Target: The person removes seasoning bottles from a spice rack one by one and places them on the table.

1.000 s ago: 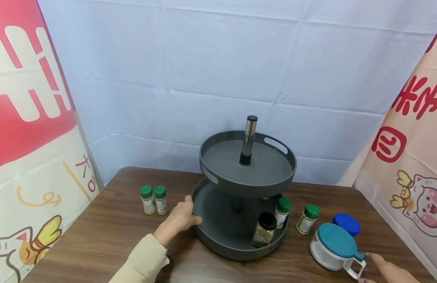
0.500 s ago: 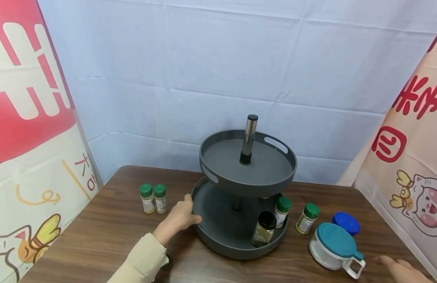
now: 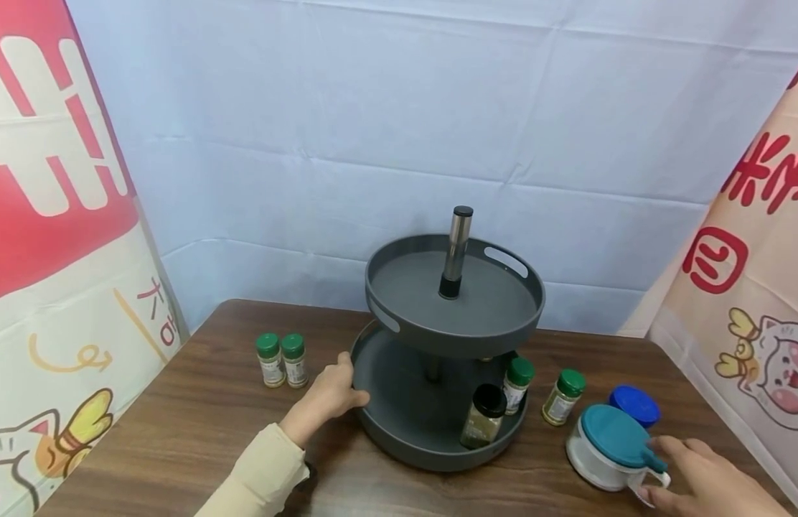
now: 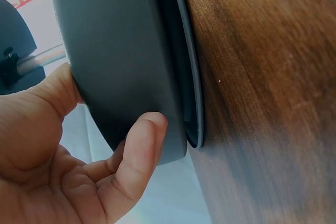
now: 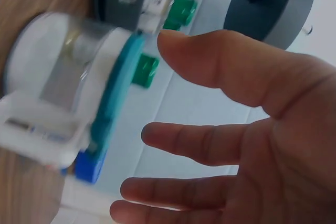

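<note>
On the left side of the dark grey two-tier turntable (image 3: 405,431), my left hand (image 3: 329,393) holds the lower tray by its rim. The left wrist view shows the thumb at the rim and fingers against the outer wall (image 4: 115,51). My right hand (image 3: 705,477) is beside the handle of a white seasoning jar (image 3: 595,470) with a teal lid (image 3: 617,434). In the right wrist view its thumb and fingers are spread (image 5: 236,108), with nothing between them. A black-lidded spice jar (image 3: 481,424) and a green-capped spice bottle (image 3: 515,388) stand in the lower tray.
Two green-capped bottles (image 3: 283,361) stand on the wooden table (image 3: 179,431) at the left. Another green-capped bottle (image 3: 562,398) is right of the turntable, and a blue lid (image 3: 634,406) shows behind the teal-lidded jar. The upper tray (image 3: 405,287) overhangs the lower one. Cloth hangs behind.
My right hand first drew back right from the jar's handle, then came forward and left over it again. My left hand has stayed at the tray's rim.
</note>
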`<state>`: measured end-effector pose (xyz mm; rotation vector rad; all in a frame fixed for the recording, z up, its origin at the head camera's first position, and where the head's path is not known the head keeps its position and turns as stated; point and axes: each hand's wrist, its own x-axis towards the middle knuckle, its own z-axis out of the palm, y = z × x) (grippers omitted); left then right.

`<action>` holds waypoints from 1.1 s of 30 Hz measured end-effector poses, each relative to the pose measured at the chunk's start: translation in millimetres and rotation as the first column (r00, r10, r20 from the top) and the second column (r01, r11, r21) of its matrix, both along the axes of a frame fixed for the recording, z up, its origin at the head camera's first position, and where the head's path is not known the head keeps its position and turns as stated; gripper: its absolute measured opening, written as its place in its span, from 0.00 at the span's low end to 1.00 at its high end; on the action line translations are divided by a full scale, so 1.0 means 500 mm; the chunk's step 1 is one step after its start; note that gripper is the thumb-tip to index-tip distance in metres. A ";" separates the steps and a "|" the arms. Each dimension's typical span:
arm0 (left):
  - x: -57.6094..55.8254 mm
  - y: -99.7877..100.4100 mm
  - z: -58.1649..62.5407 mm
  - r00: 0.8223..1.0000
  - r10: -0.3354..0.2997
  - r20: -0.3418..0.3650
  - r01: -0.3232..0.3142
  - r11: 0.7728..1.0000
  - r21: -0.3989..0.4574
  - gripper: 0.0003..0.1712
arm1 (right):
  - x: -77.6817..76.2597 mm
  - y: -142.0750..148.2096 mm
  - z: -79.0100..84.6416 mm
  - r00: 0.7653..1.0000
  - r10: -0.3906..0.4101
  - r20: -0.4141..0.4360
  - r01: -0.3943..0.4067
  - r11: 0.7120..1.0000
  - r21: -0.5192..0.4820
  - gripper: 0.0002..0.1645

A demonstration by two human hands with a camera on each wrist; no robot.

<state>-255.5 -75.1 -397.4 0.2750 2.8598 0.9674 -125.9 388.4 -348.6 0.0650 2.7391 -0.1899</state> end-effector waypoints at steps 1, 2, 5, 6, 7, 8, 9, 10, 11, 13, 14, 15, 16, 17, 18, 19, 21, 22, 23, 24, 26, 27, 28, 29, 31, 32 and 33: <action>0.000 0.000 0.000 1.000 0.001 0.000 -0.001 1.000 -0.001 0.49 | -0.003 -0.008 0.003 1.000 0.001 -0.003 -0.001 1.000 -0.003 0.50; -0.001 0.001 0.000 1.000 0.000 0.001 0.000 1.000 -0.002 0.49 | -0.006 -0.017 0.006 1.000 0.007 -0.010 -0.007 1.000 -0.002 0.50; -0.002 0.003 -0.001 1.000 -0.002 0.002 0.002 1.000 -0.001 0.49 | -0.012 -0.042 0.016 0.999 0.036 -0.038 -0.037 0.999 -0.013 0.49; -0.003 0.003 -0.002 1.000 -0.003 0.002 0.003 1.000 -0.001 0.49 | -0.013 -0.050 0.019 0.998 0.038 -0.042 -0.039 0.999 -0.021 0.49; -0.003 0.004 -0.002 1.000 -0.004 0.001 0.004 1.000 0.000 0.49 | -0.013 -0.057 0.022 0.998 0.041 -0.045 -0.042 0.999 -0.027 0.49; -0.003 0.005 -0.002 1.000 -0.006 0.000 0.006 1.000 0.002 0.49 | -0.014 -0.065 0.026 0.998 0.047 -0.052 -0.049 0.998 -0.034 0.49; -0.003 0.005 -0.003 1.000 -0.005 -0.001 0.005 1.000 0.001 0.49 | -0.013 -0.072 0.029 0.997 0.057 -0.059 -0.060 0.997 -0.043 0.49; -0.003 0.005 -0.003 1.000 -0.004 0.002 0.004 1.000 0.001 0.49 | -0.013 -0.079 0.032 0.996 0.067 -0.066 -0.071 0.996 -0.051 0.49; -0.002 0.005 -0.003 1.000 -0.002 0.002 0.002 1.000 0.000 0.49 | -0.014 -0.087 0.035 0.995 0.072 -0.071 -0.077 0.995 -0.062 0.48; -0.001 0.005 -0.003 1.000 0.000 -0.001 0.000 1.000 -0.001 0.49 | -0.015 -0.101 0.041 0.992 0.091 -0.086 -0.099 0.991 -0.090 0.47; -0.001 0.004 -0.003 1.000 0.001 -0.003 -0.001 1.000 -0.001 0.49 | -0.015 -0.107 0.044 0.990 0.103 -0.099 -0.114 0.988 -0.109 0.45; -0.001 0.004 -0.003 1.000 0.001 -0.003 -0.001 1.000 -0.002 0.49 | -0.015 -0.113 0.046 0.987 0.116 -0.112 -0.130 0.983 -0.127 0.44; 0.000 0.003 -0.003 1.000 0.002 -0.003 -0.002 1.000 -0.002 0.49 | -0.017 -0.119 0.049 0.985 0.121 -0.120 -0.138 0.980 -0.142 0.43; 0.000 0.002 -0.002 1.000 0.002 -0.004 -0.002 1.000 -0.001 0.49 | -0.017 -0.125 0.052 0.983 0.129 -0.131 -0.149 0.976 -0.157 0.42; 0.000 0.002 -0.002 1.000 0.002 -0.003 -0.002 1.000 0.000 0.49 | -0.019 -0.131 0.054 0.982 0.132 -0.136 -0.154 0.973 -0.172 0.42; 0.000 0.002 -0.002 1.000 0.002 -0.001 -0.002 1.000 -0.001 0.49 | -0.018 -0.136 0.056 0.979 0.142 -0.146 -0.167 0.969 -0.180 0.42; 0.002 0.001 -0.002 1.000 0.004 0.007 -0.004 1.000 -0.002 0.49 | -0.017 -0.147 0.061 0.972 0.162 -0.169 -0.192 0.965 -0.180 0.42; 0.003 0.001 -0.001 1.000 0.003 0.009 -0.003 1.000 -0.004 0.49 | -0.017 -0.152 0.064 0.969 0.171 -0.176 -0.202 0.963 -0.179 0.43; 0.003 0.001 0.000 1.000 0.003 0.013 -0.003 1.000 -0.002 0.49 | -0.016 -0.157 0.066 0.965 0.183 -0.187 -0.217 0.959 -0.183 0.44; 0.003 0.001 0.000 1.000 0.003 0.012 -0.003 1.000 -0.004 0.50 | -0.017 -0.162 0.068 0.959 0.197 -0.204 -0.235 0.954 -0.185 0.44; 0.003 0.000 0.002 1.000 0.001 0.011 -0.001 1.000 -0.005 0.49 | -0.018 -0.171 0.071 0.941 0.233 -0.244 -0.284 0.938 -0.197 0.43; 0.003 0.000 0.002 1.000 0.000 0.009 0.000 1.000 -0.007 0.49 | -0.020 -0.175 0.072 0.933 0.250 -0.260 -0.306 0.929 -0.205 0.43; 0.003 0.000 0.003 1.000 -0.001 0.006 0.001 1.000 -0.005 0.49 | -0.022 -0.179 0.073 0.921 0.270 -0.281 -0.332 0.920 -0.206 0.42; 0.003 0.000 0.002 1.000 0.000 0.004 0.000 1.000 -0.003 0.48 | -0.024 -0.183 0.073 0.909 0.288 -0.302 -0.357 0.911 -0.205 0.40; 0.003 0.000 0.002 1.000 -0.001 0.000 0.001 1.000 0.000 0.47 | -0.027 -0.192 0.075 0.891 0.314 -0.329 -0.391 0.898 -0.200 0.38; 0.003 0.001 0.002 1.000 -0.002 -0.002 0.002 1.000 0.001 0.47 | -0.028 -0.195 0.075 0.884 0.324 -0.336 -0.402 0.894 -0.196 0.38; 0.003 0.001 0.002 1.000 0.000 -0.003 0.000 1.000 0.002 0.46 | -0.028 -0.200 0.076 0.882 0.327 -0.341 -0.404 0.895 -0.188 0.38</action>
